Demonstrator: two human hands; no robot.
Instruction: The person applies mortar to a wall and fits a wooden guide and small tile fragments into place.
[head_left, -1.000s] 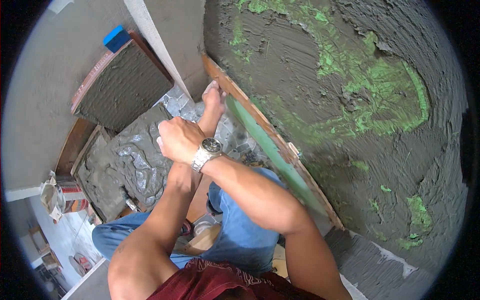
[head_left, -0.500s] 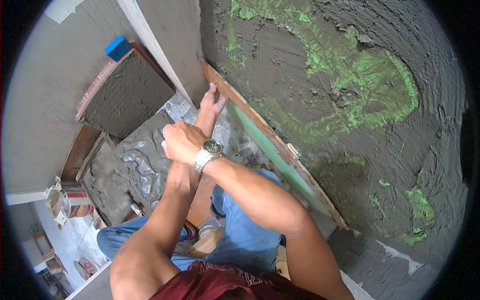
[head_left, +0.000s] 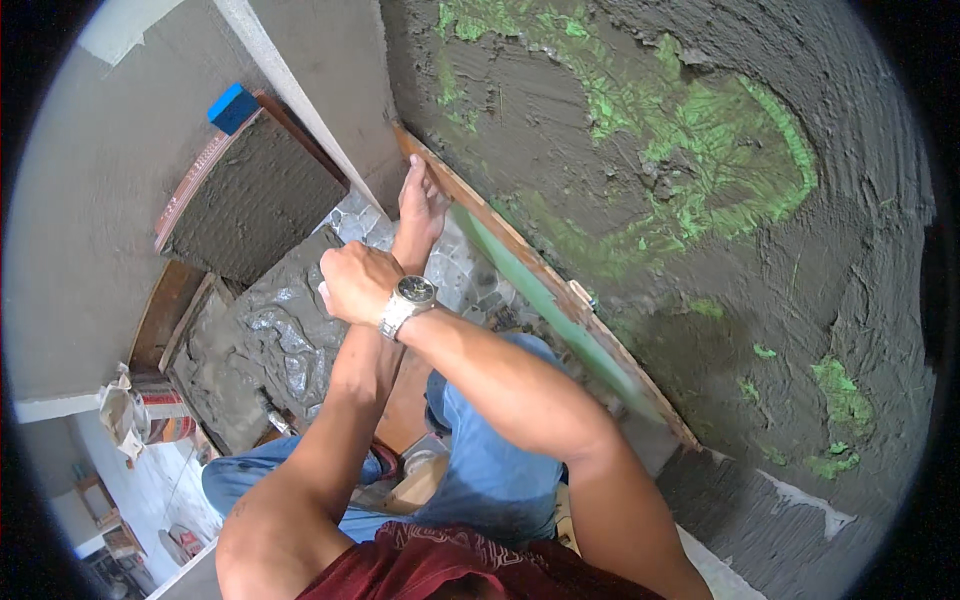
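Where the board sits: the long wooden board (head_left: 520, 255), green on its face, lies slantwise against the foot of the wet plastered wall (head_left: 600, 330), its edge touching the grey coat.
Left hand: the left hand (head_left: 420, 200) rests fingers-out on the board's far end, palm pressing it to the wall, not curled round it.
Right hand: the right hand (head_left: 355, 282), with a wristwatch (head_left: 408, 300) on its wrist, is balled into a fist just beside the board on the side away from the wall, crossing over the left forearm. Whether it grips anything I cannot tell.
Wall above the board: rough combed plaster with green patches (head_left: 720, 160) showing through.
Away from the board, on the floor side: a heap of wet mortar (head_left: 270, 330) on a board, and past it a square slab (head_left: 255, 195) coated in ridged mortar with a blue block (head_left: 232, 107) at its far corner.
Further off: a bucket (head_left: 150, 415).
Step in hand: by my reading, the board is being seated against the wall's lower edge as a guide or straightedge.
Next move calls for: steady, even pressure along the board's whole length. Only one end is held now, so the near end likely needs a hand or knee to keep it from swinging off the soft plaster.
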